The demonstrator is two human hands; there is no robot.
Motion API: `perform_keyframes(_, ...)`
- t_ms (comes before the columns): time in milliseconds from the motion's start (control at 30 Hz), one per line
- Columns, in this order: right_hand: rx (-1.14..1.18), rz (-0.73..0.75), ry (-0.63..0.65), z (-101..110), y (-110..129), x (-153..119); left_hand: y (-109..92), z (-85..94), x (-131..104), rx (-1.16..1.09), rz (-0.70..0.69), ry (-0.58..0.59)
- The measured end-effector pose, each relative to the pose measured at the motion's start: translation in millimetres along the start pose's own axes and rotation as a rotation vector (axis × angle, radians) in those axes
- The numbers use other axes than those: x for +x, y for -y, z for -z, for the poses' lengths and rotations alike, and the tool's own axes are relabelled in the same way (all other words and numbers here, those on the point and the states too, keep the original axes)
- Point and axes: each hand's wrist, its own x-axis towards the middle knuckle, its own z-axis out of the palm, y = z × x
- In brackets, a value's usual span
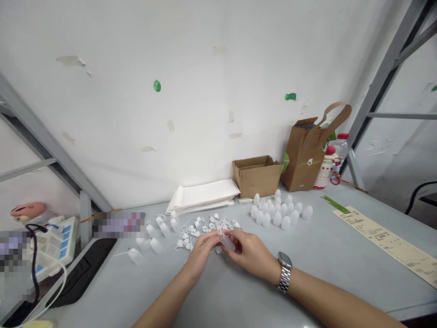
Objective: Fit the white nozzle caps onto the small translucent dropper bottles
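My left hand (204, 249) and my right hand (251, 254) meet over the middle of the grey table. Between them is a small translucent bottle (228, 242), tilted, with its top toward my left fingertips. Both hands have their fingers closed on it. Just behind them lies a pile of small white caps with loops (191, 231). Several translucent bottles (285, 222) without caps stand in a group at the right. Several capped bottles (156, 246) lie or lean at the left of the pile.
Behind stand an open cardboard box (257, 180), a brown paper bag (303, 159) and a patterned bottle (324, 171). White sheets (205, 195) lie by the wall. Paper labels (385, 239) are at the right, a black flat object (85, 269) and a power strip (64, 243) at the left.
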Motion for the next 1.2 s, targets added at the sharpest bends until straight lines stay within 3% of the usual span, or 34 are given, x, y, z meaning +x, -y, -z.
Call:
perform_keyframes(233, -0.065, 0.042, 0.086, 1.9, 2.0, -0.4, -3.7, -1.2, -0.3, 0.143, -0.042, -0.012)
perform_keyframes(833, -0.056, -0.028, -0.076, -2.5, -1.5, 0.9, -0.7, -3.0, 4.8, 0.042, -0.067, -0.133)
perform_keyframes(1033, 0.025, -0.020, -0.100, -1.4, 0.1, -0.5, -6.2, -2.6, 1.0, 0.033, -0.068, -0.122)
perform_keyframes(1200, 0.039, -0.029, -0.128, -0.7, 0.4, -0.3, -7.1, -1.8, -2.1, 0.010, -0.072, -0.022)
